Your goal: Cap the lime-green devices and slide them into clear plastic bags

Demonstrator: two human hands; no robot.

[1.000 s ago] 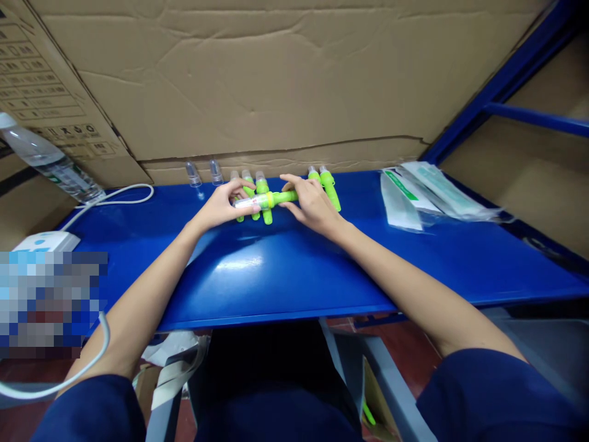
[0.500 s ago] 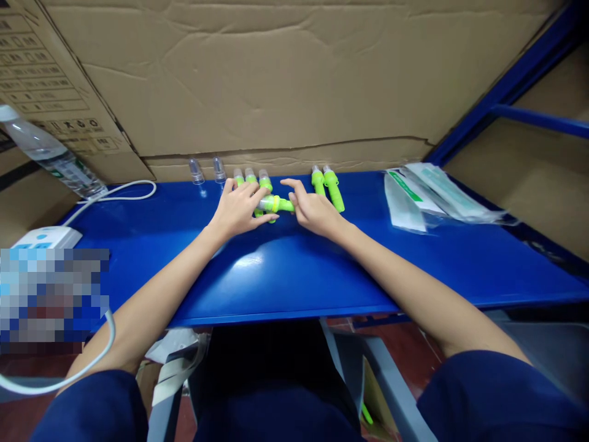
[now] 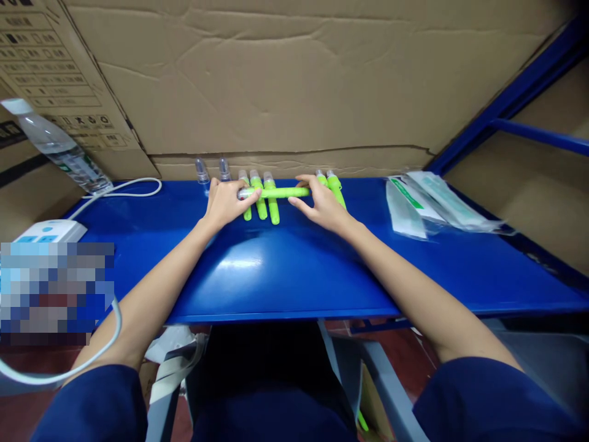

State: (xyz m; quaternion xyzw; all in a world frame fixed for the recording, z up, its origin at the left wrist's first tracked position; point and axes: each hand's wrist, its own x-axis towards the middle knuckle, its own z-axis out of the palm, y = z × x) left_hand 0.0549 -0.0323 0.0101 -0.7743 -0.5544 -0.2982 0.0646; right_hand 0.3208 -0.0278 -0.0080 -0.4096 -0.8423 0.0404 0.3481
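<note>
A lime-green stick with a clear cap [image 3: 280, 193], shaped like a small flashlight, lies level between my hands. At its capped left end, my left hand [image 3: 225, 199] is closed on it, thumb along the front. My right hand [image 3: 324, 202] is around the plain right end, with thumb below and forefinger above; the other fingers are partly hidden. Behind and below it, several similar green sticks [image 3: 274, 212] lie side by side on the blue table [image 3: 285, 270]. Two more green sticks [image 3: 338, 190] lie just behind my right hand, partly covered.
Two clear caps [image 3: 201, 170] stand at the back edge by the cardboard wall [image 3: 276, 80]. On the left are a water bottle [image 3: 59, 150], a white power strip [image 3: 53, 232] and its cable [image 3: 138, 191]. Clear plastic packets [image 3: 442, 196] lie at the right.
The held stick has come level and shifted left and up, showing more of its green body. My left fingers have closed around its capped end, and my right hand has opened somewhat around the other end.
</note>
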